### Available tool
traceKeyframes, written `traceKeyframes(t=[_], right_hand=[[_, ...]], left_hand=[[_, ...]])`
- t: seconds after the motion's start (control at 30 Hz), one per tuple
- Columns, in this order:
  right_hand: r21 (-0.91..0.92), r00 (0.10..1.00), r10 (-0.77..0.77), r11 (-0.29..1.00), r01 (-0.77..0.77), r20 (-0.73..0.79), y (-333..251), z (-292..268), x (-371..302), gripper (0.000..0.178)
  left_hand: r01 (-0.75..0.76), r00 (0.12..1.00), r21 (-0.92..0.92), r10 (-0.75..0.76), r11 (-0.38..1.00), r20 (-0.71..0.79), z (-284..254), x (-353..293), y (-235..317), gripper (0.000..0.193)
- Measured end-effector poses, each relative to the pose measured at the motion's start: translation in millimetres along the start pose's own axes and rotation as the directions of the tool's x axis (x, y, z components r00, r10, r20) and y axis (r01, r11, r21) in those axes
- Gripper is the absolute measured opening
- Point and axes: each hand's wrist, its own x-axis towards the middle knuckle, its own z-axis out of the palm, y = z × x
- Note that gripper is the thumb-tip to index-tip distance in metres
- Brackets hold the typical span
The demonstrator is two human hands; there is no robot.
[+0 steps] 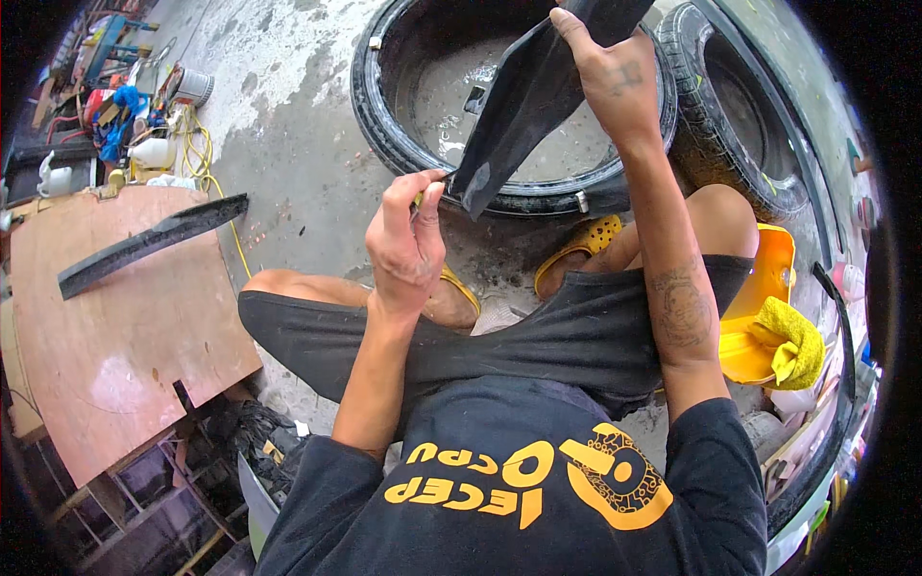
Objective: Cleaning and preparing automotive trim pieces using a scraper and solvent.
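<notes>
My right hand (615,82) grips a long, black, flexible strip (523,115), thumb laid along its upper part. The strip hangs slantwise, its pointed lower end near the fingertips of my left hand (408,235). Those fingers are pinched around something small; a bit of yellow shows between them and a thin dark tip sticks out towards the strip. What it is I cannot make out. Below the strip a large black ring (389,134), like a tyre, lies flat on the concrete floor, with small light-coloured pieces on its rim.
To the right another tyre (696,115) leans by the ring. A yellow plastic container (744,350) holds a yellow cloth (792,346). On the left a plywood board (125,365) bears another black strip (154,245). Beyond lie a yellow cord (199,144), a bucket (192,86) and clutter.
</notes>
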Motion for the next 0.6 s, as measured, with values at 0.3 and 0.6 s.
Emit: traceKeyframes(t=[0.3, 0.6], right_hand=[[-0.008, 1.0, -0.009, 1.0, 0.009, -0.005, 10.5, -2.4, 3.2, 0.026], [0.216, 0.971, 0.213, 0.948, -0.232, 0.108, 64.4, -25.5, 28.3, 0.025]], left_hand=[[0.122, 0.989, 0.07, -0.127, 0.99, 0.07, -4.0, -18.8, -28.7, 0.007], [0.237, 0.972, -0.067, -0.236, 0.969, 0.015, -11.7, -24.6, -30.3, 0.007]])
